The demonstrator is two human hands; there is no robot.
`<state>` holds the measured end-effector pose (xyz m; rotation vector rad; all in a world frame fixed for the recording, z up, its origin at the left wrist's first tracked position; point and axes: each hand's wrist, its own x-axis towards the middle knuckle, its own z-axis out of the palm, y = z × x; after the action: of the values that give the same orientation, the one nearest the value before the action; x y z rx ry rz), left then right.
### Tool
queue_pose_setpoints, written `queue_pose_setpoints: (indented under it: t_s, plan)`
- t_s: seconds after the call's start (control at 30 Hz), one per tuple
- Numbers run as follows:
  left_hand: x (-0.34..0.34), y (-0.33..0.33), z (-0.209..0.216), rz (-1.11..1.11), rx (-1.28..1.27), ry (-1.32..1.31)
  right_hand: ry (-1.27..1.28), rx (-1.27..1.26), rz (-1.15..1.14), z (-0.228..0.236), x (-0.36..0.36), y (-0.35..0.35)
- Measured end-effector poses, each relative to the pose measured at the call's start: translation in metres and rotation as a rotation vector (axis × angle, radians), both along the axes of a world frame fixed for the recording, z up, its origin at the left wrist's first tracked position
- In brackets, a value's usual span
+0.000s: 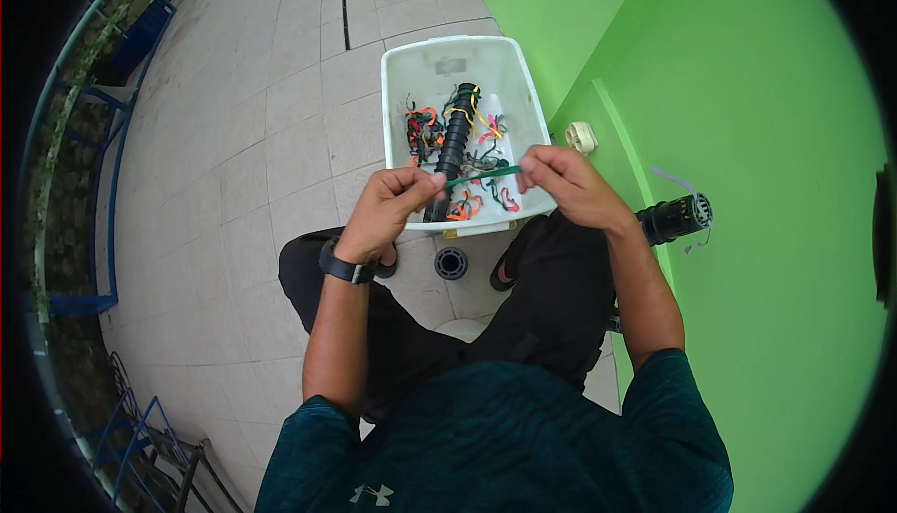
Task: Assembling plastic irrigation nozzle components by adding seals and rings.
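Between my two hands a short dark green strip (482, 176), like a ribbon or cord, is stretched nearly level. My left hand (385, 206) pinches its left end, and my right hand (572, 183) pinches the other. Both hands are over the near part of a white plastic bin (392, 106). Inside the bin a black ribbed tube (455, 139) lies lengthwise, with yellow and green strips around its far end. Loose orange, pink, green and dark strips (426, 130) lie on both sides of it; my hands cover part of the near end.
A black ring-shaped piece (451, 263) is on the tiled floor (224, 186) between my feet. Another black ribbed tube (675, 220) with a grey strip stands by the green wall (766, 158) at right. A cream-coloured object (580, 137) sits beside the bin. Blue metal railing (110, 195) runs along the left.
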<state>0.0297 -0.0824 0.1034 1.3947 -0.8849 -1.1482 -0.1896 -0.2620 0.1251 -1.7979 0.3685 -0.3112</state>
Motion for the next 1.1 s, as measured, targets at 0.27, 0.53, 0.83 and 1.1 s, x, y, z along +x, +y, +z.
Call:
queue_pose_setpoints:
  t_s: [0.27, 0.53, 0.83, 1.1]
  plan:
    - [-0.01, 0.036, -0.016, 0.067, 0.036, 0.224, -0.227, 0.278, -0.17, -0.015, -0.069, 0.011]
    - [-0.04, 0.076, -0.202, 0.046, 0.358, -0.499, -0.541, 0.868, -0.493, -0.037, -0.052, 0.037]
    - [-0.068, 0.098, -0.335, 0.001, 0.684, -0.445, 0.682, -0.701, 0.053, -0.179, 0.044, 0.144]
    - [-0.076, 0.066, -0.279, 0.208, 0.087, -0.553, 0.605, -0.535, -0.224, -0.121, 0.045, 0.124]
